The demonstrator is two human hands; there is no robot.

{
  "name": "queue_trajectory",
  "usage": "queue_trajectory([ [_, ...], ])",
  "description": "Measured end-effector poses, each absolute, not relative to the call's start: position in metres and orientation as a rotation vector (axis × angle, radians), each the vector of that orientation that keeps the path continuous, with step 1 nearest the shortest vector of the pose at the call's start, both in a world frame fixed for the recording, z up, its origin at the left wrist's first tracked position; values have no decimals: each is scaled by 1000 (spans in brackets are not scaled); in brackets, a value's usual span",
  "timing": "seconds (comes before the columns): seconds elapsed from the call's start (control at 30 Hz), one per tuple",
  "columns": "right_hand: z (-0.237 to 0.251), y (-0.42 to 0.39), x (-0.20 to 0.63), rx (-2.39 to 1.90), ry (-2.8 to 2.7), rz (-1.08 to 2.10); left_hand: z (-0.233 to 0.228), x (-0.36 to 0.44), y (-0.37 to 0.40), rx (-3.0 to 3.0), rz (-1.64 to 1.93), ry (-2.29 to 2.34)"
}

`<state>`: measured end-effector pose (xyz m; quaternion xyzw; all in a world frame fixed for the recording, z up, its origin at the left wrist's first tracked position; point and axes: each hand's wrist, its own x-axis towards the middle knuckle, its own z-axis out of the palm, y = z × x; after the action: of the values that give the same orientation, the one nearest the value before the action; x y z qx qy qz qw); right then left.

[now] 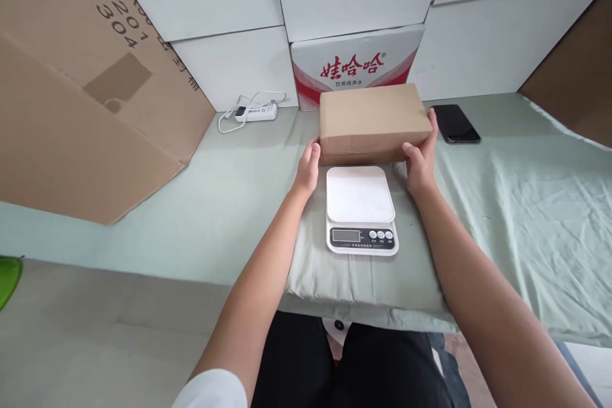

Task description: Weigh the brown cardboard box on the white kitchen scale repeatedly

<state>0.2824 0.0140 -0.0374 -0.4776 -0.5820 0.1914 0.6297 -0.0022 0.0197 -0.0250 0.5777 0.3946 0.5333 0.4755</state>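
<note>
A closed brown cardboard box (373,115) is held between my two hands, just behind the kitchen scale. My left hand (308,166) presses on the box's left end near its front corner. My right hand (421,156) grips the right end, thumb on the front face and fingers along the side. The white digital kitchen scale (361,197) sits in front of the box with a bare weighing plate. Its display looks blank, and three round buttons lie to the right of it. The box's underside is hidden, so I cannot tell whether it touches the table.
A black phone (455,123) lies right of the box. A white power bank or adapter (255,111) with a cable is at back left. A white-and-red carton (306,70) stands behind. Large cardboard (95,140) leans at left. Green cloth (229,204) covers the table.
</note>
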Motion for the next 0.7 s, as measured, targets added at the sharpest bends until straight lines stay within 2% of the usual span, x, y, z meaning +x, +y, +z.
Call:
queue_trajectory([
  [0.3,-50,27,286,-1160,-1321,485,-37,-2,34,1340,1298,959],
  [0.7,-31,17,275,-1178,-1311,484,-35,1,32,1381,1256,1008],
])
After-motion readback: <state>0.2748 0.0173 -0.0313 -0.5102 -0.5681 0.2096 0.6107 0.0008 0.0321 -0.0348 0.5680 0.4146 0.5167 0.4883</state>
